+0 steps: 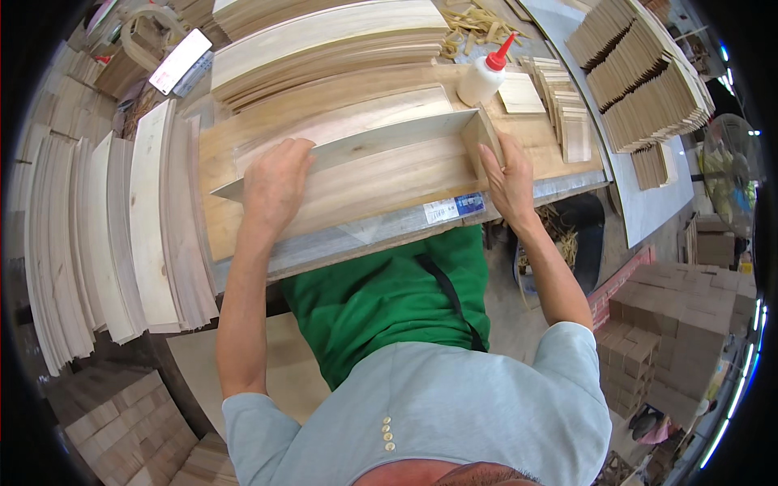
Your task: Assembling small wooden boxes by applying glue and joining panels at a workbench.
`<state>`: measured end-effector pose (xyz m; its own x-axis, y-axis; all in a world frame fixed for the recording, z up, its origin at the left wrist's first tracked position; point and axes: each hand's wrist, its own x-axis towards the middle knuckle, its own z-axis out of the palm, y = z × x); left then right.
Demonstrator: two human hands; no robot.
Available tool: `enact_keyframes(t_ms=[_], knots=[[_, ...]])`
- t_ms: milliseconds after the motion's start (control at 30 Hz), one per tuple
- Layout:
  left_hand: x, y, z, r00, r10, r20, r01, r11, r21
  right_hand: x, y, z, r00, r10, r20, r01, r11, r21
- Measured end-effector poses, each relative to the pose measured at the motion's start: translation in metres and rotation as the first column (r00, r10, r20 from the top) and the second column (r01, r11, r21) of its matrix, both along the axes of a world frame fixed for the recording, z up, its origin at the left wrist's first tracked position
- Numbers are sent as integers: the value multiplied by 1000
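Note:
A long thin wooden board (389, 132) stands on edge across the worktable, with a flat wooden panel (381, 182) in front of it. At its right end a short wooden end piece (473, 144) stands upright, meeting the long board at a corner. My left hand (277, 182) is closed over the upper edge of the long board near its left end; its thumb is hidden. My right hand (510, 174) pinches the end piece, thumb on the near side and fingers around the outer face. Just behind that corner stands a white squeeze bottle (482, 81) with a red nozzle.
Small wooden pieces (567, 113) lie right of the bottle. Stacked long boards (332, 53) stand behind, and more boards (154, 219) line the left. Further right, bundled panels (640, 73) sit on a grey surface. A black bin (579, 239) holds shavings below the table's edge.

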<state>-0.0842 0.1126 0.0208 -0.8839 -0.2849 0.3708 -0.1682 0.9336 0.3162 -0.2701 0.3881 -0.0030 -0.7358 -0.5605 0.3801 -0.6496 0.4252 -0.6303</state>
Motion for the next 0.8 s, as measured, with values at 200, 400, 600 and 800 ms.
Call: enact_keyframes(t_ms=[200, 400, 600, 800], knots=[[2, -6, -6, 997, -71, 44, 70, 997, 13, -66, 44, -7, 903, 142, 406, -25, 960, -280], [6, -4, 2, 998, -30, 64, 29, 1000, 8, -149, 35, -28, 967, -130, -220, 172, 967, 187], [23, 3, 19, 996, -37, -78, 37, 999, -4, -143, 11, -29, 935, -202, -291, 332, 786, 522], [40, 22, 22, 980, -10, -201, 0, 999, -49, -134, 3, -28, 922, -308, -234, 386, 694, 608]])
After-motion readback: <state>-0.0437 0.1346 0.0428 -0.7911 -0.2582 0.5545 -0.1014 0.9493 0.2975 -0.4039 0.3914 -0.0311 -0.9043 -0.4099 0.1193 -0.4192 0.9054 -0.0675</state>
